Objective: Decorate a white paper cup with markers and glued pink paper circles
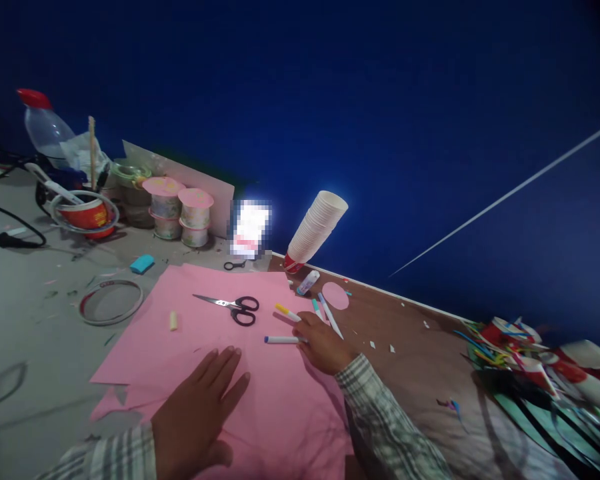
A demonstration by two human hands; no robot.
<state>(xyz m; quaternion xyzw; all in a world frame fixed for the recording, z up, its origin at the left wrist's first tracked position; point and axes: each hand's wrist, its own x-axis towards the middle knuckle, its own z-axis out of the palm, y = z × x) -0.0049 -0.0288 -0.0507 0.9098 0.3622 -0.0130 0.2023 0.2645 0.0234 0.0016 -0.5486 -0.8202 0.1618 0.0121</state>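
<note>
My left hand (200, 403) rests open on pink paper (270, 373), fingers spread and holding nothing. Over the paper's right side, my right hand (325, 341) has its fingers bent around the end of a blue-capped marker (280, 340). A yellow-capped marker (286, 311) touches the same fingertips; whether it is gripped too I cannot tell. Just past that hand lie a teal-capped marker (317, 307) and a purple-capped marker (331, 317). Black-handled scissors (230, 304) lie slightly apart on the paper. A small pale-yellow stick (173, 321) sits left of them.
Stacked paper cups (317, 230) lean by the blue wall, near a glue bottle (309, 283) and pink paper circle (335, 295). At left are a tape ring (111, 301), blue eraser (142, 264) and red cup (87, 215). A lit phone (251, 228) stands behind. Craft scraps (530, 360) pile at right.
</note>
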